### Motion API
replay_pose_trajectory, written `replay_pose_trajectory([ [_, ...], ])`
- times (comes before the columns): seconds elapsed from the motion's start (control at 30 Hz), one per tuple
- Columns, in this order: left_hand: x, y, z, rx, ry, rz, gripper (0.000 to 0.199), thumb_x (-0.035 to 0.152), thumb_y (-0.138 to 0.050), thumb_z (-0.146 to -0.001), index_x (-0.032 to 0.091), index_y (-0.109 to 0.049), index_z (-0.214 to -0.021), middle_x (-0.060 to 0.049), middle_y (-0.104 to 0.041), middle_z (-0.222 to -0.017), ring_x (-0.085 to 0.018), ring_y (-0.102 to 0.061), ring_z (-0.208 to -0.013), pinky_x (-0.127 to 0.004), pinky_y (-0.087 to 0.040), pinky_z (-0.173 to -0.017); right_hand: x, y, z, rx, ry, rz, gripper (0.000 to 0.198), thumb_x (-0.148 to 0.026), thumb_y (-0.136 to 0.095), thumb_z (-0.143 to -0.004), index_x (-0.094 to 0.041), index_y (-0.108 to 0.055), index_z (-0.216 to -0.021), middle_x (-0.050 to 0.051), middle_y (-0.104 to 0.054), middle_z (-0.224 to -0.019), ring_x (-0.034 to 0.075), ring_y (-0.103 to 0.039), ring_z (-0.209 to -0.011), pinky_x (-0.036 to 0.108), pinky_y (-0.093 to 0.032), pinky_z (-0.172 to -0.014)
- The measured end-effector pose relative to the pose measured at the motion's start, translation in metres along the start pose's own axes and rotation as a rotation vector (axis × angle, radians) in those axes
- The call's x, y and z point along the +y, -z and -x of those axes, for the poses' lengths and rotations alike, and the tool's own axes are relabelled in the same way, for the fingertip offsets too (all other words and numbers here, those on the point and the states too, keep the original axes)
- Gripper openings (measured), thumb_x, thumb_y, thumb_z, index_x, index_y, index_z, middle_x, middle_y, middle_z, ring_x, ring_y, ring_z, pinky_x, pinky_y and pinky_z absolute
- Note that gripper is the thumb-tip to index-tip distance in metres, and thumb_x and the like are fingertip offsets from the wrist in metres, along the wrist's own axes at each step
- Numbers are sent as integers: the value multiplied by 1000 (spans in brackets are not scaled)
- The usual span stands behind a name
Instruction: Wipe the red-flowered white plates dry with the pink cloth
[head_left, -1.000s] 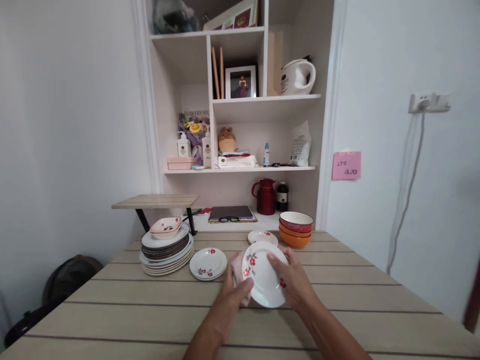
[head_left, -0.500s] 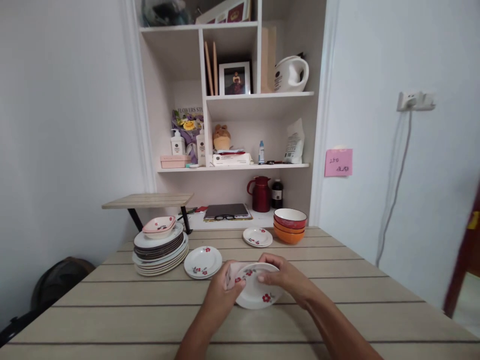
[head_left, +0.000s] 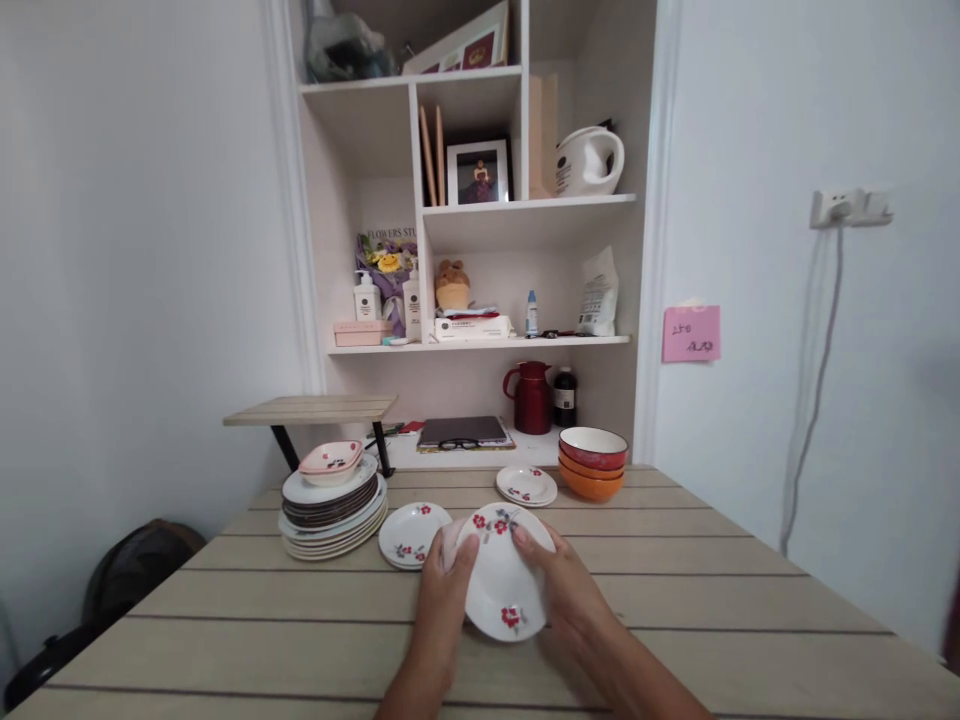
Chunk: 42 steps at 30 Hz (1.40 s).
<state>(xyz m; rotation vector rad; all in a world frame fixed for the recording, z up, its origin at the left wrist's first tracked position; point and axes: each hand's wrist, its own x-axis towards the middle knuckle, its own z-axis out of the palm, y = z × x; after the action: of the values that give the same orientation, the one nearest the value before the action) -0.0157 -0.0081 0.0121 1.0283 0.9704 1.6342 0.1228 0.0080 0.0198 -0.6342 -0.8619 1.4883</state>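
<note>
Both hands hold a white plate (head_left: 504,575) with red flowers, raised over the table with its face tilted toward me. My left hand (head_left: 444,590) grips its left edge, thumb on the face. A pale pinkish cloth or tissue (head_left: 451,543) shows between that hand and the plate. My right hand (head_left: 564,585) clasps the right edge, its thumb near the flowers at the top and its other fingers hidden behind. Just left of my hands lie flowered plates (head_left: 411,533), stacked. Farther back is another small flowered plate stack (head_left: 526,485).
At the left, a tall stack of plates (head_left: 334,520) carries square pink-rimmed bowls (head_left: 330,462), near a small raised stand (head_left: 311,410). Red and orange bowls (head_left: 592,465) are nested at the back right. Behind the wooden table (head_left: 712,590) are shelves with a red jug (head_left: 532,398).
The plate has been turned in my hands and tilted up more toward me. My right hand has shifted from the top edge down to the right side. The view has moved slightly.
</note>
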Motion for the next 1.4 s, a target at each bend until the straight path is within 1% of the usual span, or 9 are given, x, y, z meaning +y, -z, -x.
replay_pose_trajectory([
  [0.27, -33, -8, -2, 19, 13, -1, 65, 52, -78, -63, 17, -61, -115, -14, -70, -112, -29, -64, -105, -35, -50, -90, 5, 9, -11, 164, 18, -147, 56, -38, -83, -62, -19, -64, -110, 8, -77, -91, 27, -71, -78, 38, -57, -71],
  [0.43, -21, -8, 2, 0, -4, -13, 57, 52, -75, -67, 19, -63, -111, -11, -72, -106, -27, -64, -103, -35, -48, -91, 0, 6, -7, 51, -25, -105, 55, -45, -79, -67, -22, -63, -114, 7, -75, -100, 26, -70, -88, 36, -55, -75],
  [0.57, 2, -1, 3, 31, -224, -225, 42, 46, -71, -73, 19, -67, -104, -9, -72, -104, -26, -63, -100, -35, -45, -93, -19, 9, -2, -86, 21, 149, 50, -39, -80, -66, -22, -65, -110, 6, -74, -101, 23, -67, -88, 32, -51, -77],
  [0.83, -6, 15, -1, -64, -819, -1038, 32, 21, -50, -87, 23, -63, -115, -9, -68, -95, -25, -60, -85, -37, -46, -77, -29, 26, -10, -138, 654, 1006, 20, -19, -68, -73, -29, -74, -89, 5, -73, -107, 29, -60, -108, 45, -36, -99],
  [0.97, -6, 15, 3, -76, -1003, -1305, 39, 9, -48, -83, 22, -62, -117, -8, -66, -92, -23, -57, -76, -36, -45, -70, -24, 24, -9, -259, 699, 1234, 16, -16, -64, -75, -28, -73, -78, 5, -75, -90, 27, -63, -89, 39, -40, -85],
  [1.07, -4, 14, 1, -36, -915, -1198, 35, 14, -56, -81, 23, -63, -115, -7, -66, -91, -24, -59, -80, -35, -45, -71, -22, 19, -5, -250, 584, 1118, 12, -19, -63, -77, -27, -72, -79, 2, -72, -78, 23, -62, -76, 32, -42, -73],
  [1.2, 3, 16, -5, 4, -634, -772, 31, 37, -70, -75, 22, -67, -102, -7, -69, -91, -25, -63, -86, -34, -47, -77, -20, 10, 1, -196, 411, 824, 13, -26, -69, -75, -24, -71, -87, 1, -71, -82, 20, -61, -76, 28, -44, -70],
  [1.3, 9, 14, -5, 26, -430, -513, 35, 49, -69, -73, 21, -68, -95, -6, -71, -88, -24, -64, -83, -31, -48, -78, -20, 3, 5, -93, 306, 631, 20, -34, -73, -72, -21, -67, -86, -2, -64, -68, 15, -54, -61, 25, -40, -57],
  [1.4, 12, 10, -2, 28, -349, -387, 42, 54, -65, -75, 17, -67, -95, -7, -72, -87, -23, -64, -82, -31, -50, -78, -18, -3, 9, -19, 272, 463, 29, -39, -74, -72, -17, -67, -90, -1, -65, -69, 14, -54, -61, 23, -41, -55],
])
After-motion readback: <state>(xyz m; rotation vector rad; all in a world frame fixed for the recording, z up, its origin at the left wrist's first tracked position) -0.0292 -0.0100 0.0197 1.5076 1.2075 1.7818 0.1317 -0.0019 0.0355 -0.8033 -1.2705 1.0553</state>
